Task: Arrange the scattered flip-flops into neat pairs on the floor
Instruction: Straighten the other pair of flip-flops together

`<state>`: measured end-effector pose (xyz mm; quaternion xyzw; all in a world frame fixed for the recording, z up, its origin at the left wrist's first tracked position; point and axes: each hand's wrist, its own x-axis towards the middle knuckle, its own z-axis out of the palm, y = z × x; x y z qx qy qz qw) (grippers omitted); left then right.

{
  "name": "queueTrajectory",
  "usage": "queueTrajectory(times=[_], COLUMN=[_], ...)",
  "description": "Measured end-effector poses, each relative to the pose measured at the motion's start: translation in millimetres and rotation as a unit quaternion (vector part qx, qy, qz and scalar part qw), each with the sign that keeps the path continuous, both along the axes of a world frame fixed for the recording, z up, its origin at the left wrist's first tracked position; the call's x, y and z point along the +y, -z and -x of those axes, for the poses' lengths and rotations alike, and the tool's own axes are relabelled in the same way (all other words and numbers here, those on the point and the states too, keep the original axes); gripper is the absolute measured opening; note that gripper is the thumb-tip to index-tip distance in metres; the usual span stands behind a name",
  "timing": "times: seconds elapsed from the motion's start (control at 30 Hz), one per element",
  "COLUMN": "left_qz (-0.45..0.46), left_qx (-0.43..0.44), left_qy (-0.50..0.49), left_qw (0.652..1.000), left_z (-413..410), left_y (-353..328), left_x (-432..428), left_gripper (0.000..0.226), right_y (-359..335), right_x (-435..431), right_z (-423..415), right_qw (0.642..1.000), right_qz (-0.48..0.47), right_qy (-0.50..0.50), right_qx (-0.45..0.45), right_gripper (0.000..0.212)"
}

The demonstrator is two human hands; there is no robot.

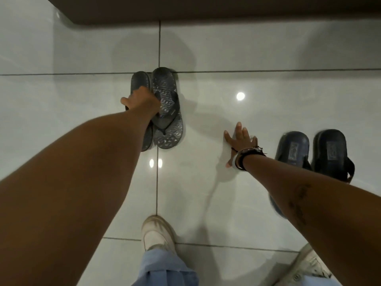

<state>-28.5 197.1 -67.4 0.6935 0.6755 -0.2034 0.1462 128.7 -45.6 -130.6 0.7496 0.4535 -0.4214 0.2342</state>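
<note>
Left hand (142, 100) gripping a grey flip-flop (140, 83), tight beside its patterned twin (168, 112). Right hand (237, 141) spread wide, flat on floor (268, 100) — blue pair (292, 149) near right edge.

You are indoors, in what looks like a home entryway or hall, though you cannot be sure. Large glossy pale floor tiles (268, 48) with dark grout lines mirror ceiling lights, a dark brown furniture base or step (206, 9) runs along the far edge, and worn flip-flops (167, 104) sit directly on the floor.
</note>
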Motion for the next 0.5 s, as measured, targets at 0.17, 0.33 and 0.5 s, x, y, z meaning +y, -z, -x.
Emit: queueTrajectory(times=[0.17, 0.33, 0.5], left_qz=[0.013, 0.011, 0.003], left_qx=[-0.002, -0.003, 0.002], left_qy=[0.002, 0.033, 0.029], left_qw=[1.0, 0.999, 1.0], left_z=[5, 7, 2], left_y=[10, 24, 26], left_x=[4, -1, -6], left_gripper=[0.025, 0.033, 0.042], right_y=[4, 6, 6], right_x=[-4, -7, -7], right_z=[0, 1, -1], right_qw=[1.0, 1.0, 1.0], right_qz=[-0.009, -0.018, -0.019], right_qy=[-0.009, -0.018, -0.02], right_qx=[-0.002, -0.012, -0.005], right_gripper=[0.126, 0.127, 0.125])
